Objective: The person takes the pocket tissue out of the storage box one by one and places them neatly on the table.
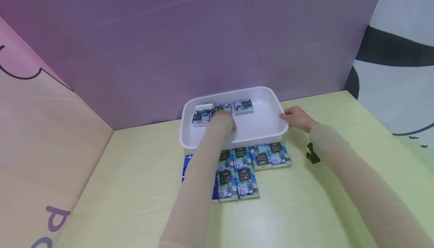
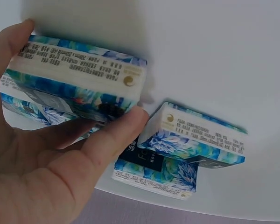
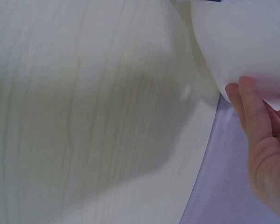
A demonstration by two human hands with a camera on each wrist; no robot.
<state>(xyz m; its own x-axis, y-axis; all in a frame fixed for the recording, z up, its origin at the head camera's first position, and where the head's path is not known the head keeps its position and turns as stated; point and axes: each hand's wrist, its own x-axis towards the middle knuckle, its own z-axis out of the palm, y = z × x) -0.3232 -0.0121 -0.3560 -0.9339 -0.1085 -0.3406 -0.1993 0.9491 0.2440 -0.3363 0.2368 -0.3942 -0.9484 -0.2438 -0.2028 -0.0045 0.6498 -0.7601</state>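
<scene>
My left hand (image 1: pixel 226 119) reaches down into the white plastic tray (image 1: pixel 262 125). In the left wrist view, its thumb and fingers grip a pocket tissue pack (image 2: pixel 79 77) with a blue floral print by its two ends. Other tissue packs lie in the tray, one standing partly over another tissue pack (image 2: pixel 154 172) beside the fingertips. One more tissue pack (image 1: pixel 243 107) sits near the tray's far wall. My right hand (image 1: pixel 298 118) holds the tray's right rim; in the right wrist view its fingers (image 3: pixel 254 105) lie along the outer wall.
In front of the tray, several matching tissue packs (image 1: pixel 248 182) lie in two rows on the pale wood table (image 1: pixel 135 187). Dark blue packaging (image 1: pixel 186 165) shows beside my left forearm. A small black and yellow object (image 1: pixel 312 154) lies under the right sleeve. A purple wall (image 1: pixel 190 44) rises behind.
</scene>
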